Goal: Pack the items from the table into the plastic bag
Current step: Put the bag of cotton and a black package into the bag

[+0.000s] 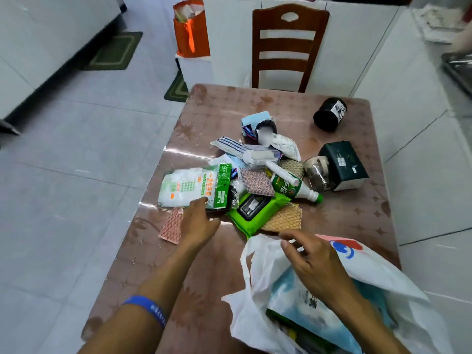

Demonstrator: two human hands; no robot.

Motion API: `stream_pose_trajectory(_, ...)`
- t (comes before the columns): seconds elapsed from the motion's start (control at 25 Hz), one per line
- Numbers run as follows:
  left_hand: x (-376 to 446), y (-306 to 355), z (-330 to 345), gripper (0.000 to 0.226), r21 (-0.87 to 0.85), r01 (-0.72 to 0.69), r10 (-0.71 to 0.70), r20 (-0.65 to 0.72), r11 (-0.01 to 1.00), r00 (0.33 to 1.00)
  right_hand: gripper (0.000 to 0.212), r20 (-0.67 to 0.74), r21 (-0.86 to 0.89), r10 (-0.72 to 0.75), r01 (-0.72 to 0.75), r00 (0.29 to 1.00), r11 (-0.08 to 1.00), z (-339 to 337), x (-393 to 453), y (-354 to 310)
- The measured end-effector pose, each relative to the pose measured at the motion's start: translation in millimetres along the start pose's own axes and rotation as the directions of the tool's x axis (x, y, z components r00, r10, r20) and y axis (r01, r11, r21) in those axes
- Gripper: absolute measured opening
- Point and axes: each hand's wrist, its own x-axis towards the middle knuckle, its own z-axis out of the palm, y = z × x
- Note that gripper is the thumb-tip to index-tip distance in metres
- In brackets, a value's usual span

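1. Reaching toward the middle of the frame, the left hand (pixel 198 221) lies with fingers spread and loose, its fingertips touching the near edge of a white-and-green packet (pixel 194 189); it grips nothing.
2. That packet bears orange and green printed characters, too blurred to read.
3. The right hand (pixel 310 261), at lower right, rests open over the mouth of the white plastic bag (pixel 258 267), fingers curled loosely; no item is in its grasp.
4. The bag shows a red and blue logo near its upper right side, and a light-blue package (pixel 293 310) with dark lettering sits inside.
5. A green wipes pack (pixel 256 209) with a black label lies just beyond the bag, beside a green-labelled white bottle (pixel 293 187) lying on its side.
6. The pile sits mid-table (pixel 344 226); a black canister (pixel 329 114) stands apart at upper right, and a dark green box (pixel 343 164) lies below it.
7. A blue wristband (pixel 148 306) with unreadable white print circles the left forearm.
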Motion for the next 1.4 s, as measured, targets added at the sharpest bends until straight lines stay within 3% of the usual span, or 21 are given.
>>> stream_pose_trajectory(0.08,35,-2,17,0.093,0.21,-0.082,0.059,0.115,0.974,0.992,0.018,-0.01,-0.069,0.053,-0.054,0.999,0.996,10,0,7)
stream_pose_trajectory(0.12,49,-4,25,0.093,0.282,-0.105,0.06,0.162,0.954,0.985,0.019,-0.019,-0.122,0.064,-0.066,0.998,0.99,13,-3,10)
stream_pose_trajectory(0.24,76,-19,36,0.053,0.454,-0.207,0.144,0.17,0.867,0.975,0.02,-0.009,-0.19,0.083,-0.083,0.997,0.978,21,-15,16)
stream_pose_trajectory(0.32,83,-27,23,0.033,0.486,-0.308,0.226,0.222,0.818,0.948,0.019,-0.002,-0.142,0.117,-0.116,0.993,0.983,25,-16,18)
stream_pose_trajectory(0.4,72,-34,4,0.028,0.377,-0.408,0.277,0.355,0.831,0.893,0.018,-0.021,-0.073,0.159,-0.161,0.987,0.984,22,-15,15)
stream_pose_trajectory(0.48,48,-39,-19,0.027,0.179,-0.373,0.295,0.35,0.911,0.889,0.017,-0.038,-0.015,0.189,-0.19,0.981,0.982,16,-15,9)
stream_pose_trajectory(0.56,14,-28,-44,0.018,-0.023,-0.342,0.341,0.154,0.939,0.927,0.02,-0.063,0.018,0.193,-0.192,0.979,0.981,8,-17,2)
stream_pose_trajectory(0.64,-25,4,-69,0.004,-0.232,-0.324,0.319,-0.058,0.917,0.946,0.029,-0.077,0.161,0.22,-0.206,0.972,0.965,-1,-17,-8)
stream_pose_trajectory(0.72,-63,50,-99,0.009,-0.544,-0.228,0.214,-0.09,0.807,0.973,0.051,-0.071,0.329,0.182,-0.149,0.981,0.933,-17,-15,-23)
stream_pose_trajectory(0.8,-94,88,-123,0.016,-0.833,-0.07,0.153,0.018,0.549,0.988,0.076,-0.099,0.369,0.092,-0.049,0.991,0.928,-40,-6,-30)
stream_pose_trajectory(0.84,-104,103,-132,0.018,-0.913,-0.027,0.196,0.059,0.408,0.979,0.086,-0.097,0.395,0.069,-0.025,0.993,0.918,-54,2,-30)
stream_pose_trajectory(0.92,-121,129,-134,0.024,-0.975,0.048,0.3,0.114,0.216,0.947,0.098,-0.008,0.531,0.078,-0.062,0.997,0.845,-82,17,-20)
stream_pose_trajectory(1.0,-130,142,-114,0.031,-0.978,0.162,0.321,0.196,0.131,0.926,0.094,0.257,0.702,0.096,-0.254,0.962,0.665,-97,14,4)
stream_pose_trajectory(1.08,-137,144,-75,0.032,-0.946,0.287,0.232,0.316,0.15,0.92,0.087,0.513,0.711,0.131,-0.506,0.848,0.488,-100,-10,36)
stream_pose_trajectory(1.12,-140,141,-53,0.029,-0.924,0.326,0.174,0.361,0.199,0.916,0.081,0.563,0.657,0.172,-0.564,0.808,0.5,-100,-27,53)
stream_pose_trajectory(1.16,-145,131,-30,0.021,-0.898,0.285,0.11,0.338,0.335,0.935,0.069,0.562,0.586,0.231,-0.579,0.794,0.567,-102,-42,70)
stream_pose_trajectory(1.2,-151,119,-6,0.013,-0.803,0.104,0.103,0.201,0.587,0.974,0.053,0.521,0.478,0.281,-0.548,0.806,0.686,-108,-56,84)
stream_pose_trajectory(1.24,-158,103,14,0.009,-0.535,-0.155,0.187,0.007,0.831,0.982,0.038,0.438,0.323,0.291,-0.451,0.851,0.832,-114,-65,96)
stream_pose_trajectory(1.28,-164,89,33,0.01,-0.187,-0.338,0.319,-0.125,0.922,0.939,0.031,0.324,0.154,0.251,-0.313,0.912,0.937,-119,-71,105)
stream_pose_trajectory(1.32,-171,80,46,0.017,0.094,-0.422,0.433,-0.169,0.901,0.886,0.031,0.186,-0.006,0.162,-0.164,0.969,0.986,-122,-76,109)
stream_pose_trajectory(1.4,-171,69,61,0.037,0.298,-0.379,0.437,-0.155,0.876,0.886,0.032,0.014,-0.178,-0.044,0.046,0.999,0.983,-117,-81,107)
